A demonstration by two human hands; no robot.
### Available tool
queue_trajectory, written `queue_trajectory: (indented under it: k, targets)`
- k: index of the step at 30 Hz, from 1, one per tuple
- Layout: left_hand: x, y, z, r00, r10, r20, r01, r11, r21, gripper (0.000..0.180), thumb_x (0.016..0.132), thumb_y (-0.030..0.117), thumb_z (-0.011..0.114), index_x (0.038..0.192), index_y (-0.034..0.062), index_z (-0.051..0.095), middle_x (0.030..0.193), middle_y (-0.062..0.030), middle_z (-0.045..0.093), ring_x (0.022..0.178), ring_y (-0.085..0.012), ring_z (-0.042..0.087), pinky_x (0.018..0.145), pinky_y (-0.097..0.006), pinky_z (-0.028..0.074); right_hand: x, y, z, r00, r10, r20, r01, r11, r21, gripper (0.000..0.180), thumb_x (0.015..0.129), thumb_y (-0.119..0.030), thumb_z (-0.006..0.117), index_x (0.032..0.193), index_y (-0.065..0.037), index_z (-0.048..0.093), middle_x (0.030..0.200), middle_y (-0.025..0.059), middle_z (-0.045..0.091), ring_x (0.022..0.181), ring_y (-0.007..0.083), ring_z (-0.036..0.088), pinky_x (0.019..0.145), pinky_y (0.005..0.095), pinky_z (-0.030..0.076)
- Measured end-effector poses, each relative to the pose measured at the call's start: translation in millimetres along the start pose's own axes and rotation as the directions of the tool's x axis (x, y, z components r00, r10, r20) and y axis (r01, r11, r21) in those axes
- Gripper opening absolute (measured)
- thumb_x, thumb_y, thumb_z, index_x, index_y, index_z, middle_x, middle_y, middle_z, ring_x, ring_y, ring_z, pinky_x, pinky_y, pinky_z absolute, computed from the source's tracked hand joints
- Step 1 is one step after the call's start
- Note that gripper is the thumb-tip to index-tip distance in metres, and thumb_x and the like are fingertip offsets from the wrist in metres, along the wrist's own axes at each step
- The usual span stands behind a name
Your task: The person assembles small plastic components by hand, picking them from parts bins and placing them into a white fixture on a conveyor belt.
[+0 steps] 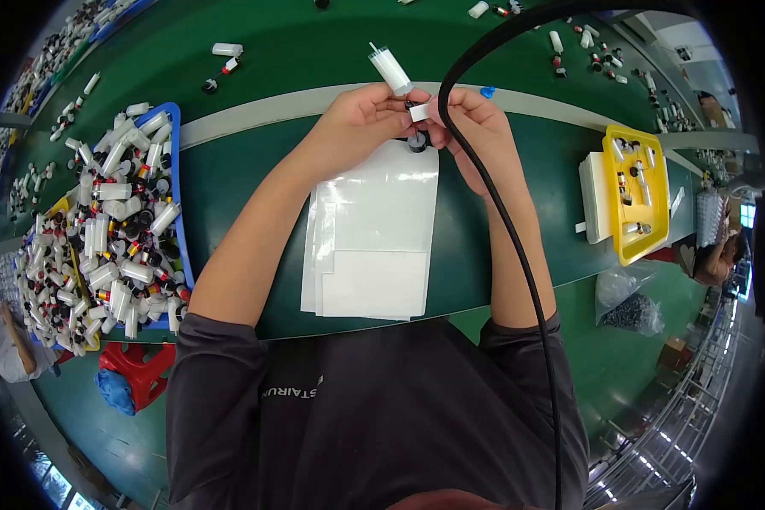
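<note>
Over the green bench [557, 178], with left hand [357, 123] and right hand [482, 132] pinching the small white piece [420, 112], from here I'd steady the white cylinder [390, 70] beyond the fingertips.

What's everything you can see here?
Cylinder: one, white, beyond the left fingers
Small piece: one, white, at the right fingers
Sheets: several, white, centre
Round part: one, black, by the sheets
Small item: one, blue, far side
Bin: one, blue, left
Heaped parts: many, mixed, in bin
Tray: one, yellow, right
Loose parts: many, mixed, far side
Tabletop: one, green, centre
Stool: one, red, lower left
Cable: one, black, right of centre
Other people: at least two, edges
Arms, fingers: two sets, dark-sleeved, centre
</note>
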State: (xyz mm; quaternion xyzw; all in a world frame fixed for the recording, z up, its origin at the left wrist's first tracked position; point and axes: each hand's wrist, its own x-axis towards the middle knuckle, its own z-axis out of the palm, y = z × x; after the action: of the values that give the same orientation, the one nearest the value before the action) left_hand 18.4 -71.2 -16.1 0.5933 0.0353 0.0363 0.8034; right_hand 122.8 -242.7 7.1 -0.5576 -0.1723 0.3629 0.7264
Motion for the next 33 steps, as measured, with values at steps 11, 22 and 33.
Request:
queue_trajectory:
  k: [11, 22, 33]
  targets:
    - [-0.3, 5.4, 8.9, 0.994, -0.084, -0.071, 0.085, 0.996, 0.010, 0.032, 0.099, 0.002, 0.058, 0.130, -0.0024, 0.062, 0.112, -0.0080, 0.071, 0.102, -0.0137, 0.068, 0.094, -0.027, 0.054, -4.0, 6.8, 14.3, 0.987, -0.095, -0.130, 0.066, 0.976, -0.209, 0.008, 0.093, -0.005, 0.069, 0.097, 0.001, 0.067, 0.085, 0.0041, 0.070, 0.072, 0.0058, 0.061, 0.066, 0.0213, 0.050]
    - [-1.6, 8.0, 4.2, 0.997, -0.052, -0.058, 0.052, 0.999, -0.013, 0.030, 0.099, 0.002, 0.059, 0.128, -0.0043, 0.063, 0.115, -0.0105, 0.071, 0.104, -0.0149, 0.069, 0.095, -0.027, 0.055, -4.5, 14.9, 19.1, 0.973, -0.175, -0.152, 0.131, 0.955, -0.265, 0.010, 0.094, -0.007, 0.070, 0.098, 0.001, 0.066, 0.084, 0.0036, 0.069, 0.073, 0.0062, 0.064, 0.063, 0.0196, 0.050]
    - [-4.5, 2.5, 4.4, 0.999, 0.016, 0.042, -0.009, 0.984, -0.176, 0.032, 0.100, 0.009, 0.062, 0.130, -0.0032, 0.063, 0.131, -0.0108, 0.065, 0.109, -0.0173, 0.068, 0.097, -0.031, 0.055, -0.8, -3.3, 1.6, 0.986, 0.067, 0.150, -0.112, 0.941, 0.319, 0.033, 0.091, -0.005, 0.071, 0.119, -0.005, 0.055, 0.105, 0.0092, 0.067, 0.096, 0.0151, 0.063, 0.087, 0.0310, 0.049]
